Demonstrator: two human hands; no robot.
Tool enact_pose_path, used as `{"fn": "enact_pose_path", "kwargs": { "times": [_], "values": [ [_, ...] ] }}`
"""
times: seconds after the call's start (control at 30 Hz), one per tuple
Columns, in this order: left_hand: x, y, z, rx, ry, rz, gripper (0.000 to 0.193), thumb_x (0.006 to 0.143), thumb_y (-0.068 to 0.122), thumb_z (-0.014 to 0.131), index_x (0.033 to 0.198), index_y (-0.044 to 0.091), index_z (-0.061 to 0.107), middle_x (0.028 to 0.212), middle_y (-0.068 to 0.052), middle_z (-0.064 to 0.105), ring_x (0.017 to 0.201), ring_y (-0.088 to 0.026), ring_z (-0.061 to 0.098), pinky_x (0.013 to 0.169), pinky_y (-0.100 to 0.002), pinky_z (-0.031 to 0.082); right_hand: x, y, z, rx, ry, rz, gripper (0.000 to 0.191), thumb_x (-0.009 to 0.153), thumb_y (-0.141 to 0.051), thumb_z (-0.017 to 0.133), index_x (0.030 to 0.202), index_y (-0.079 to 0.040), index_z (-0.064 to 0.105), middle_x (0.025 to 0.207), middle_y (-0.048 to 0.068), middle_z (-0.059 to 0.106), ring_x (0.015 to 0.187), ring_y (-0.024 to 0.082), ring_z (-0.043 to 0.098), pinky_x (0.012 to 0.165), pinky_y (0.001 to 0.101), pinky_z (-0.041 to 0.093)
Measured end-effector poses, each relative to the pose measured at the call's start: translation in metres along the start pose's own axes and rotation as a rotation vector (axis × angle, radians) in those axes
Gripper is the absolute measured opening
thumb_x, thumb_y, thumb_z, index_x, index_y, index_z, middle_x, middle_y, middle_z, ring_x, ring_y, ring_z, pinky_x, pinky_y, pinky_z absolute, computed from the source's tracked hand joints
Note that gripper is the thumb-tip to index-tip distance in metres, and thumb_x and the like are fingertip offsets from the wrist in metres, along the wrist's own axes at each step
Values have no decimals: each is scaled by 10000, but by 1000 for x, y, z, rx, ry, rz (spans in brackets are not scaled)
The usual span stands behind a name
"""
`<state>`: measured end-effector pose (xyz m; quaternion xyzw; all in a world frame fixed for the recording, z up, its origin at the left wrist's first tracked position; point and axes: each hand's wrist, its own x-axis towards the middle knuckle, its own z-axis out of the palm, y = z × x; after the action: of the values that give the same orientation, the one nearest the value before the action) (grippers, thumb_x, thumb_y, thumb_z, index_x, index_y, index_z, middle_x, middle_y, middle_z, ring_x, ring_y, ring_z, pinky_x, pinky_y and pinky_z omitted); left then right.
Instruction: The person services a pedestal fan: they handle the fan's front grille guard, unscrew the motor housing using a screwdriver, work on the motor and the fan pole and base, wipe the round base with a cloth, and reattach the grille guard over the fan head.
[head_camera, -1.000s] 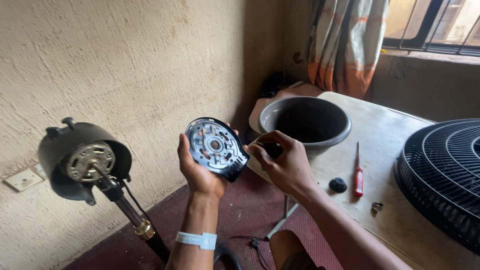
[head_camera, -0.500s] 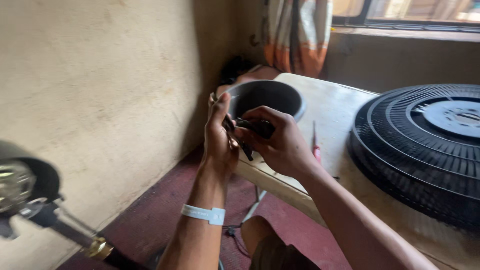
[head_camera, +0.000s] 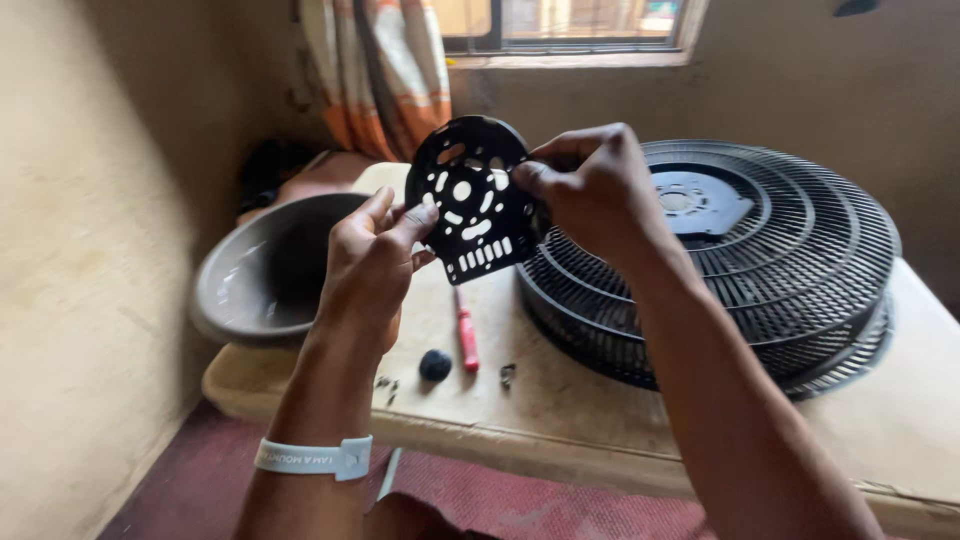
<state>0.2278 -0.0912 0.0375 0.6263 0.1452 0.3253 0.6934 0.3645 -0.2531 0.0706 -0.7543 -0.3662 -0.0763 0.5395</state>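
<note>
Both hands hold up a round black perforated plastic plate (head_camera: 470, 205) with several holes and slots, above the table's left part. My left hand (head_camera: 370, 265) pinches its left lower edge. My right hand (head_camera: 595, 185) grips its right upper edge with fingertips. A white wristband (head_camera: 315, 458) circles my left wrist. Under the plate on the table lie a red-handled screwdriver (head_camera: 466, 338), a small black knob (head_camera: 435, 365) and a few tiny screws (head_camera: 507, 374).
A black round fan grille (head_camera: 780, 270) lies flat on the beige table (head_camera: 560, 410) at the right. A dark bowl-shaped fan cover (head_camera: 260, 275) sits at the table's left end. Striped curtain (head_camera: 380, 70) and window behind; wall at left.
The view swung right, away from the fan motor on its stand. The metal motor housing seen earlier is gone from my hands; they now hold the black perforated plate, raised higher.
</note>
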Motion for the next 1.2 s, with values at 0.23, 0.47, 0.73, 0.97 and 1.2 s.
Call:
{"fn": "enact_pose_path", "kwargs": {
  "times": [0.23, 0.47, 0.73, 0.97, 1.2],
  "values": [
    [42, -18, 80, 128, -199, -54, 207, 837, 56, 634, 1001, 1, 748, 854, -17, 747, 771, -107, 666, 717, -244, 526, 38, 34, -92, -257, -20, 334, 214, 846, -262, 812, 923, -63, 829, 688, 61, 739, 579, 122, 632, 548, 311, 501],
    [62, -43, 149, 190, -358, -147, 178, 830, 79, 639, 898, -28, 764, 782, -36, 703, 669, -109, 592, 594, -281, 473, 60, 90, -140, -409, -51, 453, 260, 812, -245, 826, 852, 12, 830, 689, 109, 745, 614, 166, 653, 602, 349, 527],
    [60, -54, 174, 488, -316, -83, 355, 770, 183, 676, 1076, 6, 708, 975, -108, 773, 906, -200, 764, 799, -322, 568, 59, 122, -154, -526, -29, 545, 273, 787, -223, 841, 819, 46, 804, 712, 134, 746, 659, 189, 668, 666, 382, 551],
    [59, -76, 177, 854, -314, 172, 625, 726, 248, 675, 1263, -69, 642, 1113, -286, 723, 1056, -371, 695, 993, -419, 510, 54, 122, -145, -725, -115, 588, 353, 786, -300, 857, 839, 42, 787, 780, 210, 758, 748, 276, 731, 742, 422, 564],
    [56, -87, 179, 1028, -342, 242, 703, 773, 258, 697, 1367, -85, 545, 1103, -301, 698, 1098, -402, 639, 1014, -449, 504, 50, 113, -145, -824, -149, 630, 425, 779, -337, 885, 849, 69, 783, 837, 252, 768, 828, 328, 757, 785, 445, 579]
  ]
}}
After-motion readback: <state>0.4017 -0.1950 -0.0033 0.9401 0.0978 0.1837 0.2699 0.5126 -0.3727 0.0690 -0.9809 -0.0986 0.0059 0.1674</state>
